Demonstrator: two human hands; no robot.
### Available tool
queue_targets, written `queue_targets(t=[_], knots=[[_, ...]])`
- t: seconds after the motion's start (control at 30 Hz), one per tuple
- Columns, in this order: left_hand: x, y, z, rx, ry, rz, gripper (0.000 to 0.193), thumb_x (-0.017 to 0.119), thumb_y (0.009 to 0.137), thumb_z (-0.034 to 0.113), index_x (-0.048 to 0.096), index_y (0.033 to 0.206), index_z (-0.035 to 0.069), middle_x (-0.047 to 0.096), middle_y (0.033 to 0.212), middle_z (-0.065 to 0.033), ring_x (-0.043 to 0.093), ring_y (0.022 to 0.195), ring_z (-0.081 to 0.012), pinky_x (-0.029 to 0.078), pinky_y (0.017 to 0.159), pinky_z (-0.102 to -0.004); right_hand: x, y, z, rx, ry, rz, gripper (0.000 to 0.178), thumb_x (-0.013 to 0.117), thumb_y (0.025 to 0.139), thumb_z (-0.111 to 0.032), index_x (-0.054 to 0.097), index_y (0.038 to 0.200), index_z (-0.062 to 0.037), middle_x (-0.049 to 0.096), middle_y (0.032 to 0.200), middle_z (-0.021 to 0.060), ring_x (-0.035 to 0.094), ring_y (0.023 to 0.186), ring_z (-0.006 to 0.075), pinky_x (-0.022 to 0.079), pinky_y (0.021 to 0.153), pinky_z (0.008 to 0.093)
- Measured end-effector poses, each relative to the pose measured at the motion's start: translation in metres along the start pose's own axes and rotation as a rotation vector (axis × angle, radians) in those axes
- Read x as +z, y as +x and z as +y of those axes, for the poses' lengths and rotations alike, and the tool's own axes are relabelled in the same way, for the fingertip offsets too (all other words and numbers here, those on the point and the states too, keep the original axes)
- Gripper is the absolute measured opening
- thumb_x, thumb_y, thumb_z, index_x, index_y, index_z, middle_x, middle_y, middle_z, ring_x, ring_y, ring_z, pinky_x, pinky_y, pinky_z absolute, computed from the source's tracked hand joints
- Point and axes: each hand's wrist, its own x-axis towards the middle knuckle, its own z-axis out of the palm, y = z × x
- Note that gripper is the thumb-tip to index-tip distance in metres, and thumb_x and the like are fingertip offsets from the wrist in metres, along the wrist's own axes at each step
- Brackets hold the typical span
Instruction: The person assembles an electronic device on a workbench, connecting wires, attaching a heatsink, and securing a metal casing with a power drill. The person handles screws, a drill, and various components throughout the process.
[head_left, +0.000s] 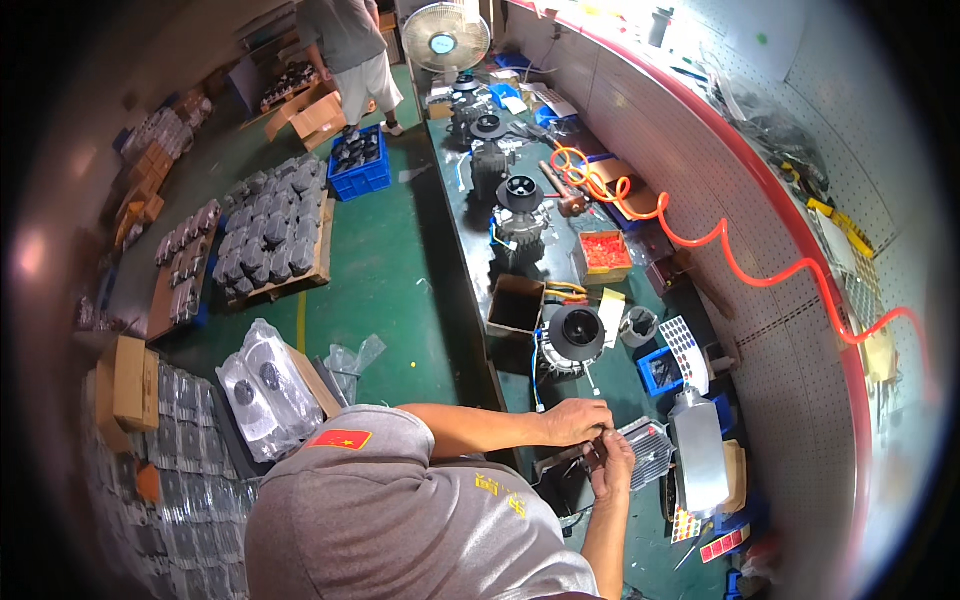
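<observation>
Working close together, left hand (578,422) and right hand (612,465) curl; closure and contents unclear. Keeping both steady beside silver finned metal housing (650,452) likely helps.

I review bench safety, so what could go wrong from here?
The left hand and right hand meet closely, with anything between them hard to make out; a small piece might slip out. Wires hang loose from the fan unit just beyond the left hand, so a forearm could snag them. The silver box sits right by the ribbed part; a nudge might knock them together.
</observation>
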Motion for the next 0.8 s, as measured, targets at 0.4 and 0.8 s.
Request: queue_targets(t=[0.4, 0.8], knots=[[-0.003, -0.007, 0.002, 0.005, -0.103, -0.124, 0.019, 0.064, 0.090, 0.010, 0.069, 0.108, 0.006, 0.067, 0.107, -0.0137, 0.067, 0.101, -0.0372, 0.053, 0.085, -0.0466, -0.015, -0.005, 0.008, -0.015, 0.086, -0.017, 0.006, 0.072, 0.094, -0.004, 0.067, 0.097, -0.0048, 0.072, 0.090, 0.0081, 0.071, 0.079, 0.0188, 0.064, 0.072, 0.0331], [0.003, -0.008, 0.007, 0.015, -0.118, -0.254, 0.016, 0.065, 0.093, 0.009, 0.064, 0.109, 0.004, 0.065, 0.104, -0.0149, 0.067, 0.100, -0.0345, 0.053, 0.085, -0.0446, -0.024, -0.024, 0.004, 0.000, 0.074, -0.070, 0.011, 0.074, 0.091, -0.004, 0.069, 0.101, -0.0032, 0.073, 0.098, 0.0098, 0.072, 0.083, 0.0200, 0.064, 0.079, 0.0362]])
